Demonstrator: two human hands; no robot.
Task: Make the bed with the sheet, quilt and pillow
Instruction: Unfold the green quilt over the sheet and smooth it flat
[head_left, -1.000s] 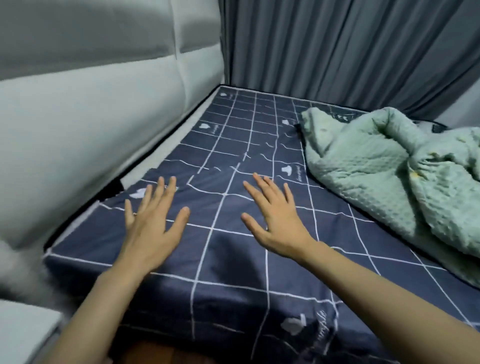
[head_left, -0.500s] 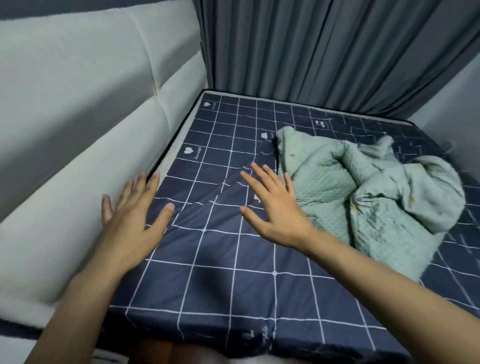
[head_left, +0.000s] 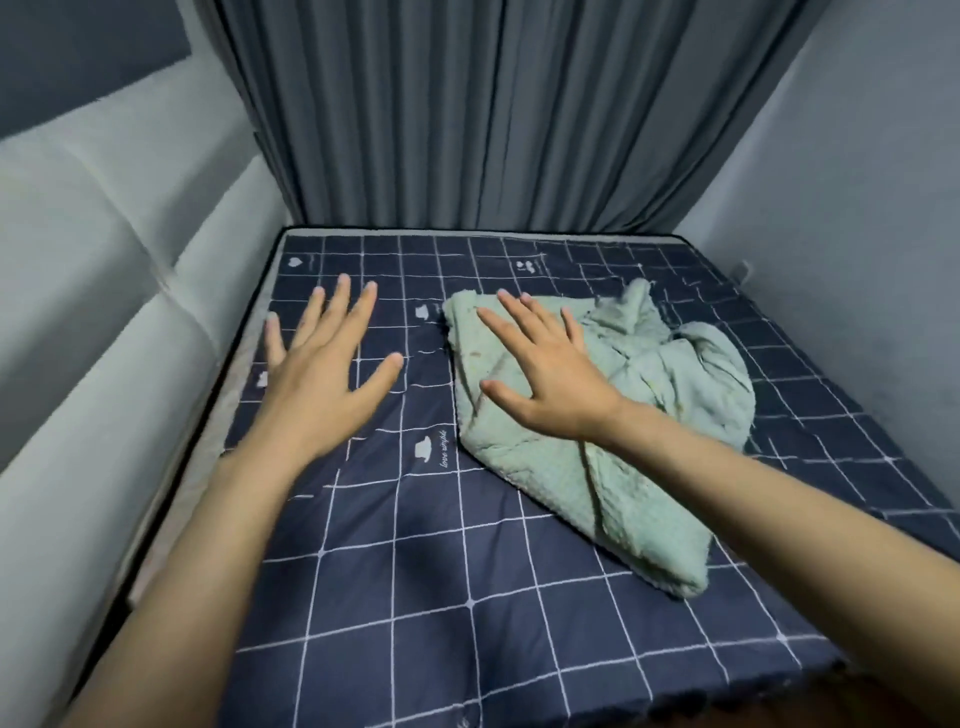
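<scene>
A navy sheet (head_left: 426, 561) with a white grid covers the mattress. A pale green quilt (head_left: 670, 384) lies crumpled on the sheet, right of centre. My left hand (head_left: 327, 374) is stretched out over the sheet's left part, palm down, fingers spread, holding nothing. My right hand (head_left: 545, 374) is stretched out in front of the quilt's left edge, fingers apart, empty; whether it touches the quilt I cannot tell. No pillow is in view.
A white padded headboard (head_left: 93, 322) runs along the bed's left side. Grey curtains (head_left: 493, 114) hang behind the far edge. A grey wall (head_left: 852, 208) closes the right side. A strip of bare mattress (head_left: 208, 447) shows at the left.
The view has swung right and up, so the whole bed now shows. Both hands have risen further out over the sheet, the right one now in front of the quilt.
</scene>
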